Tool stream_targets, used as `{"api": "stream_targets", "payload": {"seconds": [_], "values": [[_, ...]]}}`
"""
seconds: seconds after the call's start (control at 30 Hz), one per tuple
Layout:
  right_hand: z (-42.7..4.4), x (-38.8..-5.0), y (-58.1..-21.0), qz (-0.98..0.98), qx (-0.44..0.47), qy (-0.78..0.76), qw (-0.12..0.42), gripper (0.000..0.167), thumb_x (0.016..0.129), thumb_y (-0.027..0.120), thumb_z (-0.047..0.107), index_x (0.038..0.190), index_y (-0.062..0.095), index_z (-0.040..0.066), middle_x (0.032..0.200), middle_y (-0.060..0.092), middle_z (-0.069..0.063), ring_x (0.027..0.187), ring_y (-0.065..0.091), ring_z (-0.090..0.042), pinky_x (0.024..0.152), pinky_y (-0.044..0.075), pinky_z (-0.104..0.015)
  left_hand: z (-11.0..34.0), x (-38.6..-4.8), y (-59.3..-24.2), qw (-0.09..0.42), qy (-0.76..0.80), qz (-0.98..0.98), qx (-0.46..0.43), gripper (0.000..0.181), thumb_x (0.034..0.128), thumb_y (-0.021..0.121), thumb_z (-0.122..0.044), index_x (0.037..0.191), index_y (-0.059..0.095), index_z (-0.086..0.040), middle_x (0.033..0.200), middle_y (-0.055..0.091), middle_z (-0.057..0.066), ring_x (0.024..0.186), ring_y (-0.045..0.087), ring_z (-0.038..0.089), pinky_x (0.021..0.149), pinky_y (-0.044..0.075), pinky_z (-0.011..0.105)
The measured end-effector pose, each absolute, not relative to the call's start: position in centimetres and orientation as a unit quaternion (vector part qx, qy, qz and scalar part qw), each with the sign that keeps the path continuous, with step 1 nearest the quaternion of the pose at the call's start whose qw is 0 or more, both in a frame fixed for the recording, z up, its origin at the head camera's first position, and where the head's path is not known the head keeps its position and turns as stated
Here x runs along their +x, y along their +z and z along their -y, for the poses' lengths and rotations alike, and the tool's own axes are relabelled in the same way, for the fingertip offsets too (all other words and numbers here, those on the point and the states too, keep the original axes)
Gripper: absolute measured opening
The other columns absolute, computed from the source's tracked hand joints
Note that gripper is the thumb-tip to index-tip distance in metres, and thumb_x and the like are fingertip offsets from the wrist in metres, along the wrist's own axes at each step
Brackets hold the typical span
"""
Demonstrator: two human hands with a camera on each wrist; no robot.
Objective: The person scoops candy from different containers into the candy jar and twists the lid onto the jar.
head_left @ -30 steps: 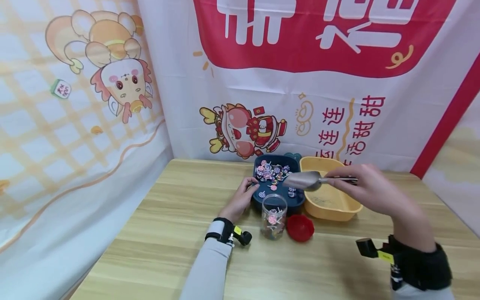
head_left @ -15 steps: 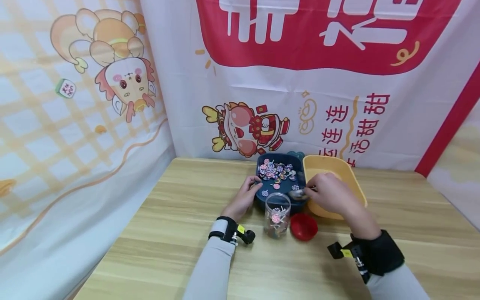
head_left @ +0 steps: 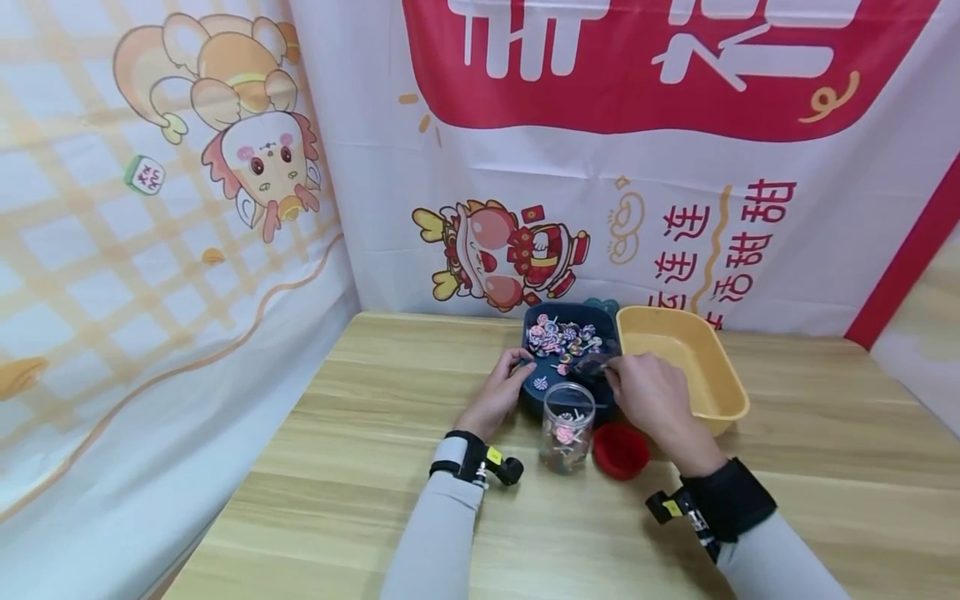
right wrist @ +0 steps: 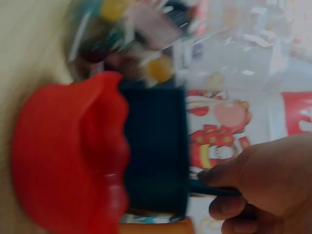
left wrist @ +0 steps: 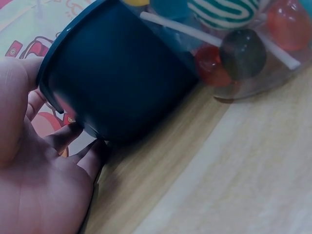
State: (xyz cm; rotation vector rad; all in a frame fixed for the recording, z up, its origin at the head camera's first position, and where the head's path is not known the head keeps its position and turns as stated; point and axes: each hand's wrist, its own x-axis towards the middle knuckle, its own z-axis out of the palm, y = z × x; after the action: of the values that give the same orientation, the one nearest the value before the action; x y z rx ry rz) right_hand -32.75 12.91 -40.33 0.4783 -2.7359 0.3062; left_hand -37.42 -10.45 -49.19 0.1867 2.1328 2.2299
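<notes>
My left hand [head_left: 501, 387] holds the near-left rim of a dark blue basin [head_left: 542, 368], thumb over the edge in the left wrist view. Lollipops [head_left: 553, 335] lie heaped at the basin's far side, with a few loose nearer the front. In my right hand [head_left: 654, 396] is a metal scoop [head_left: 591, 367], its blade low inside the basin's right part; the right wrist view shows fingers round its dark handle [right wrist: 214, 189]. A clear, lidless jar [head_left: 567, 433] stands upright before the basin, candy in its lower part. What the scoop carries cannot be made out.
Right of the blue basin stands a yellow basin [head_left: 693, 367], partly hidden by my right hand. A small red scalloped bowl [head_left: 621, 452] sits beside the jar, below my right wrist. Printed cloth [head_left: 480, 167] hangs behind the wooden table [head_left: 360, 433].
My right hand has brought the scoop down and left from above the basins into the blue one. My left hand stays on the rim. The whole view has shifted slightly.
</notes>
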Motion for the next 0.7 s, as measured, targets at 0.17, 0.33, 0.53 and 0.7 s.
{"api": "stream_targets", "payload": {"seconds": [0.17, 0.33, 0.53, 0.7], "values": [[-13.2, -34.0, -42.0, 0.952, 0.229, 0.089, 0.183, 0.014, 0.096, 0.069, 0.013, 0.106, 0.077, 0.006, 0.073, 0.065, -0.006, 0.069, 0.053, -0.026, 0.063, 0.040, -0.039, 10.0, -37.5, -49.3, 0.028, 0.714, -0.697, 0.061, 0.027, 0.1064, 0.055, -0.028, 0.130, 0.051, -0.015, 0.149, 0.043, 0.008, 0.141, 0.038, 0.028, 0.118, 0.030, 0.047], [-13.2, -34.5, -43.2, 0.956, 0.242, 0.085, 0.143, 0.028, 0.099, 0.063, 0.013, 0.124, 0.070, 0.001, 0.103, 0.072, -0.015, 0.089, 0.055, -0.030, 0.079, 0.040, -0.045, 9.8, -37.5, -49.3, 0.030, 0.713, -0.697, 0.065, 0.022, 0.1062, 0.055, -0.026, 0.127, 0.053, -0.018, 0.151, 0.042, 0.009, 0.144, 0.035, 0.029, 0.120, 0.026, 0.049], [-13.0, -34.8, -43.1, 0.959, 0.248, 0.090, 0.107, 0.037, 0.100, 0.058, 0.011, 0.133, 0.062, -0.006, 0.116, 0.068, -0.020, 0.101, 0.051, -0.033, 0.094, 0.036, -0.054, 10.0, -37.5, -49.0, 0.022, 0.715, -0.695, 0.067, 0.026, 0.1058, 0.055, -0.024, 0.130, 0.052, -0.013, 0.148, 0.043, 0.009, 0.141, 0.039, 0.028, 0.119, 0.028, 0.048], [-12.6, -35.1, -43.3, 0.952, 0.274, 0.096, 0.101, 0.039, 0.099, 0.060, 0.009, 0.136, 0.060, -0.005, 0.117, 0.067, -0.018, 0.099, 0.049, -0.030, 0.096, 0.035, -0.054, 10.5, -37.4, -49.3, 0.014, 0.714, -0.696, 0.070, 0.027, 0.1054, 0.056, -0.024, 0.129, 0.052, -0.012, 0.147, 0.045, 0.010, 0.140, 0.039, 0.028, 0.118, 0.029, 0.047]]}}
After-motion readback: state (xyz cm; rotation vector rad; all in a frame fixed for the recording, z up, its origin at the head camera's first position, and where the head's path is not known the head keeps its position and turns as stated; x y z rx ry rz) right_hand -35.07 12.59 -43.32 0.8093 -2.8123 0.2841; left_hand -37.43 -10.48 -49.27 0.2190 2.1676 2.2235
